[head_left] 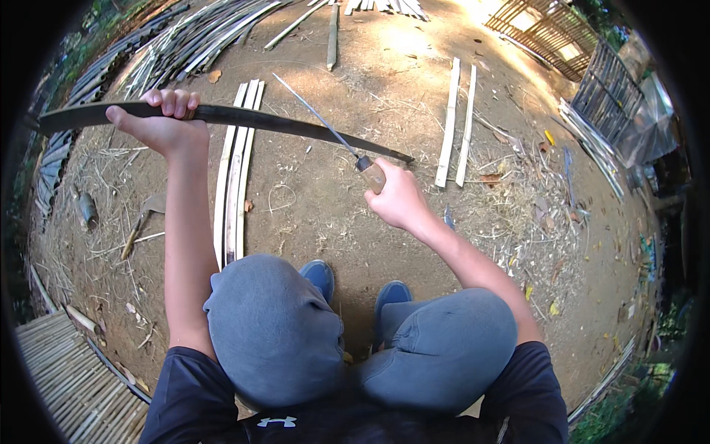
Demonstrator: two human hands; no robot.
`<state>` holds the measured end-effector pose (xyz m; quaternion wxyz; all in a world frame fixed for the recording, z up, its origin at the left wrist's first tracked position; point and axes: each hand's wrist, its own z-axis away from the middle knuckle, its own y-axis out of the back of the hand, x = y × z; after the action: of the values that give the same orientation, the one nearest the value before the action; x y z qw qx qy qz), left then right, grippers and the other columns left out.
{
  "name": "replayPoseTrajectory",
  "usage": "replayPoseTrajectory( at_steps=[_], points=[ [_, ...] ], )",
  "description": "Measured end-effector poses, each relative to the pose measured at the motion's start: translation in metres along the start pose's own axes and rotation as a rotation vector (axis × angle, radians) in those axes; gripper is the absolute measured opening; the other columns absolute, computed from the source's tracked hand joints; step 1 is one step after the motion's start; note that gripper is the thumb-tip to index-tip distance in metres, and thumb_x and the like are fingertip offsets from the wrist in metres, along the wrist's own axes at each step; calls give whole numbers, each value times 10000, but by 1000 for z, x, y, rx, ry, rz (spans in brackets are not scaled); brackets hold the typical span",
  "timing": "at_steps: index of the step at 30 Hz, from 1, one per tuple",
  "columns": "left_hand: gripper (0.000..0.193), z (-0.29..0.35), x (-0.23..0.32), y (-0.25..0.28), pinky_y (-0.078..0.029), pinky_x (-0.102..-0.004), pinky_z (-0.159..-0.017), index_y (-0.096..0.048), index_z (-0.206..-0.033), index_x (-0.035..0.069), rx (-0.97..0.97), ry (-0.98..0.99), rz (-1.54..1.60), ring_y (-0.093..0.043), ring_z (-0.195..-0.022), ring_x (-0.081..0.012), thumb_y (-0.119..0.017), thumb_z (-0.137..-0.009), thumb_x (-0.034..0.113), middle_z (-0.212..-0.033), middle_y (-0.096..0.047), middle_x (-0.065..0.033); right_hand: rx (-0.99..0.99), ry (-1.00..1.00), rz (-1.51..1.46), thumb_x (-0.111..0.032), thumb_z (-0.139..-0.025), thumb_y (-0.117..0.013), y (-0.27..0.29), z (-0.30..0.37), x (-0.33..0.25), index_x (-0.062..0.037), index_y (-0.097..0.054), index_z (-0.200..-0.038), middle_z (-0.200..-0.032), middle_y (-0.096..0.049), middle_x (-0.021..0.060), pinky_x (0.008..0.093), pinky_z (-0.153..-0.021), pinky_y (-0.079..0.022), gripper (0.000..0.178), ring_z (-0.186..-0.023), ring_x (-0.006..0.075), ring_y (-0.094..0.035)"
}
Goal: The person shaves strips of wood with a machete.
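Observation:
My left hand is closed around a long, dark bamboo strip, near its left end. The strip runs across in front of me, bending down toward the right. In my right hand is a long knife, gripped by its wooden handle. Its thin blade points up and to the left, passing across the strip near the strip's right end; whether the two touch I cannot tell. Between my arms, several pale split bamboo strips lie side by side on the ground, beyond my left knee.
Two pale strips lie ahead to the right. A curved blade with a wooden handle and a dark bottle rest at left. A pile of bamboo strips fills the far left; lattice panels stand far right. A slatted bamboo platform is near left.

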<state>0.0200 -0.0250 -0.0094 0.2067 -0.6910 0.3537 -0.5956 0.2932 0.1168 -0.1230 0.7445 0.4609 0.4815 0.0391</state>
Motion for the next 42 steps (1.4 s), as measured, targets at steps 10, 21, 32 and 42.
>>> replayPoseTrajectory(
  at_steps=[10,21,32,42],
  points=[
    [769,-2,1,3,-250,-268,-477,-363,-667,165,18,-35,-33,-243,-461,-107,-213,-862,894,-515,-272,43,-114,-60,4,-125,-795,-654,6,4,-3,4,-591,-1074,-759,-683,203,451,-718,-549,314,-725,351,-702],
    [774,-9,-2,7,-223,-279,-456,-344,-649,163,46,-39,-39,-243,-451,-119,-177,-872,884,-501,-284,32,-19,-86,2,-118,-803,-648,-13,7,43,25,-587,-1070,-809,-700,217,460,-731,-562,308,-767,350,-715],
    [749,-20,-6,18,-211,-259,-449,-379,-647,177,44,-32,-11,-269,-449,-111,-197,-876,866,-499,-287,31,-52,-112,8,-91,-828,-639,-24,2,73,14,-571,-1089,-713,-661,150,393,-629,-560,289,-649,264,-682],
    [753,-22,-6,14,-285,-263,-441,-372,-679,163,165,-69,-83,-274,-458,-121,-203,-886,866,-524,-286,30,5,-162,-32,-121,-837,-631,-40,0,116,8,-564,-1122,-837,-703,193,464,-736,-579,319,-773,353,-719]
  ],
)
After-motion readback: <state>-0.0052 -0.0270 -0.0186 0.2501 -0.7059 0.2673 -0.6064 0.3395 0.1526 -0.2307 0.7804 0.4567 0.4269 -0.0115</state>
